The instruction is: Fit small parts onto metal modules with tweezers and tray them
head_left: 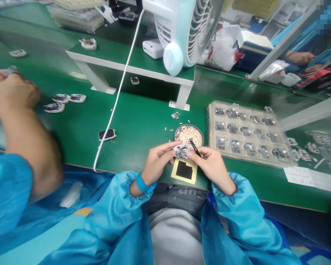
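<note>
One small electronic assembly (181, 150), above the near edge of the counter (138, 136): pinched in my left hand (158, 161), apparently for steadiness. One black tool (195, 148): pinched in my right hand (213, 162). One dish (189, 125) of pale pieces (188, 132): just beyond, likely for easy reach. One yellow sheet (174, 172): at the near edge.

Device (181, 151) before dish (175, 133), tray (211, 136) — at right

Holding a device (181, 151) in the left hand (157, 161), a tool (194, 146) in the right hand (213, 162), with dish (189, 125) at one o'clock from device, fan (178, 33) at twelve, tray (211, 129) at three.
</note>
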`<state>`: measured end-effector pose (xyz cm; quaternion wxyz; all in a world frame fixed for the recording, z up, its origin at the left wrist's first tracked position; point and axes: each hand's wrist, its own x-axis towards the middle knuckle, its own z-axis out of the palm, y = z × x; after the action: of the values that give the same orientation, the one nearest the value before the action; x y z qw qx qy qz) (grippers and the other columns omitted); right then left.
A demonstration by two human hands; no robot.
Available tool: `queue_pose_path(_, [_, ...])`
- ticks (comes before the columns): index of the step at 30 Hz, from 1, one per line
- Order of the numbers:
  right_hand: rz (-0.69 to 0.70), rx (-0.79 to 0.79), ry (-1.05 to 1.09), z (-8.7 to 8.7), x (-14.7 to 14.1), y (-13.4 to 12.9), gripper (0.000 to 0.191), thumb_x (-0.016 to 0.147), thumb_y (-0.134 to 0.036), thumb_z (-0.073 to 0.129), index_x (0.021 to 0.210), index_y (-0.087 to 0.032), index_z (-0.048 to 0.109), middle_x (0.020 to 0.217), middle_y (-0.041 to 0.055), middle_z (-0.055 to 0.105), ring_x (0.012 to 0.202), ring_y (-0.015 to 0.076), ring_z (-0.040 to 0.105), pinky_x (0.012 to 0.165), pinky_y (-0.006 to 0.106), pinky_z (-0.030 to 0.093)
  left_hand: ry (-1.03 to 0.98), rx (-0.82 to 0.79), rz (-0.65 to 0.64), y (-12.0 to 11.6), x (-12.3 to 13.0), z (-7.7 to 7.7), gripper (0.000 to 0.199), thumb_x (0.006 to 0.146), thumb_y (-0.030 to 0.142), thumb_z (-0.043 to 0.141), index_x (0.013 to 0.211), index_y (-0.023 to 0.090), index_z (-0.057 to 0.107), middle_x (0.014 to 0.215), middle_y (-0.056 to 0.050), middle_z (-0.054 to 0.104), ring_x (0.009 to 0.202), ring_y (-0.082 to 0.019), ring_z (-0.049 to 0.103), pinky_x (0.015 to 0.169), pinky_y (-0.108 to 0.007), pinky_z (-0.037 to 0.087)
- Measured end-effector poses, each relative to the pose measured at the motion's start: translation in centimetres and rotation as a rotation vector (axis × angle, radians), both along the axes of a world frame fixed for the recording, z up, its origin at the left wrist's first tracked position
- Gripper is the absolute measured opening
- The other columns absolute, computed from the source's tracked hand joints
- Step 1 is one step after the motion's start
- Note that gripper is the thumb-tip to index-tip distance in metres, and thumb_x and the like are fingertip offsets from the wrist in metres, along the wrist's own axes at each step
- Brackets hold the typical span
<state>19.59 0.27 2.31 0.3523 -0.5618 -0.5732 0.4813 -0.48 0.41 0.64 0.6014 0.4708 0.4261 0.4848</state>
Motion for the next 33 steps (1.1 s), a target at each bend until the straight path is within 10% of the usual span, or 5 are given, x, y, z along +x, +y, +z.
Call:
queue_pose_path(6, [-0.051,0.019,-0.024,0.3,-0.1,0.2,0.046,0.081,-0.059,0.074,0.061,-0.018,0.065,0.056,-0.0011,0.058,0.053,0.0117,0.043,0.051,0.026,0.029,-0.032,0.007,-0.020,-0.4,0.7,-0.2,0.045,0.083,0.034,0.078,0.123,0.014,0.075,0.101,-0.012,0.078,0.086,-0.021,0.071,0.076,-0.030,0.056])
queue_pose_path(16, [-0.096,-0.013,0.022,-0.3,-0.6,-0.1,0.046,0.081,-0.057,0.075,0.060,-0.018,0.062,0.055,-0.0017,0.054,0.053,0.0111,0.041,0.052,0.026,0.028,0.168,0.110,0.001,-0.5,0.8,-0.8,0.049,0.080,0.027,0.080,0.128,0.017,0.073,0.077,-0.003,0.068,0.062,-0.011,0.050,0.058,-0.022,0.045])
queue_pose_path(33, [-0.191,0.101,0.045,-0.1,-1.0,0.0,0.036,0.072,-0.052,0.083,0.078,-0.022,0.064,0.069,0.0008,0.066,0.062,0.0156,0.057,0.057,0.027,0.047,0.156,0.087,0.052,-0.5,0.9,-0.8,0.049,0.080,0.034,0.082,0.126,0.019,0.075,0.088,-0.005,0.078,0.074,-0.018,0.067,0.073,-0.030,0.058])
